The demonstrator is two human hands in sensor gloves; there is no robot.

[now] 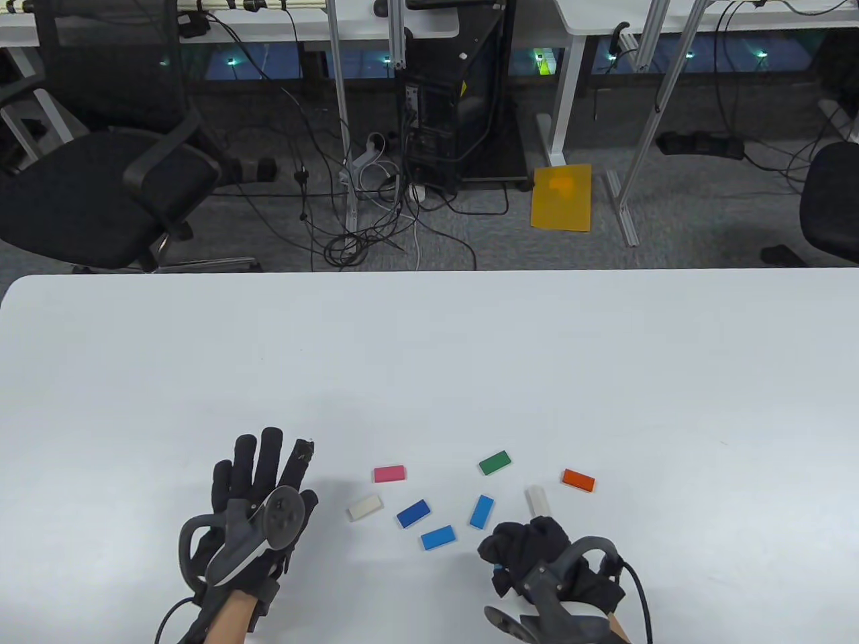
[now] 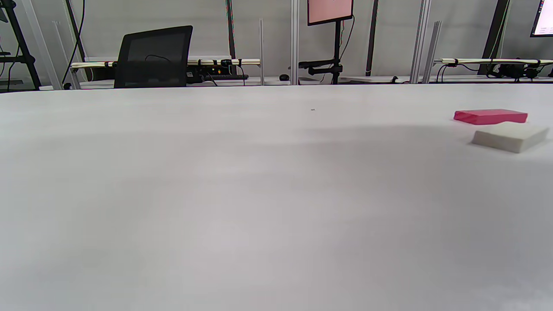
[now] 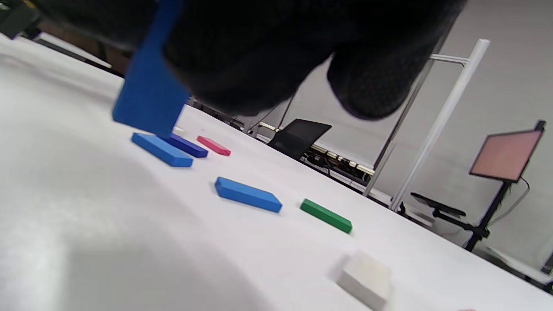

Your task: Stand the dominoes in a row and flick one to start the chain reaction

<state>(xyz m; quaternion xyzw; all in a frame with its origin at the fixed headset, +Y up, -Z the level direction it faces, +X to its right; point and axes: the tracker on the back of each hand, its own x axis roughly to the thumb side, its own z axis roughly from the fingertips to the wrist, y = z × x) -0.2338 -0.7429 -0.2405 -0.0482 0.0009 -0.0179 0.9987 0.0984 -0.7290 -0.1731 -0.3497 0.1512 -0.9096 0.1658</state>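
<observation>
Several dominoes lie flat on the white table: pink, white, dark blue, two light blue, green and orange. Another white domino sits just beyond my right hand. That hand is curled and pinches a blue domino held on end, its lower end close to the table. My left hand lies left of the group with straight fingers and holds nothing. The left wrist view shows only the pink and white dominoes.
Past the table's far edge are an office chair, a computer tower, loose cables and a yellow sheet on the floor. The dominoes lie near the table's front edge.
</observation>
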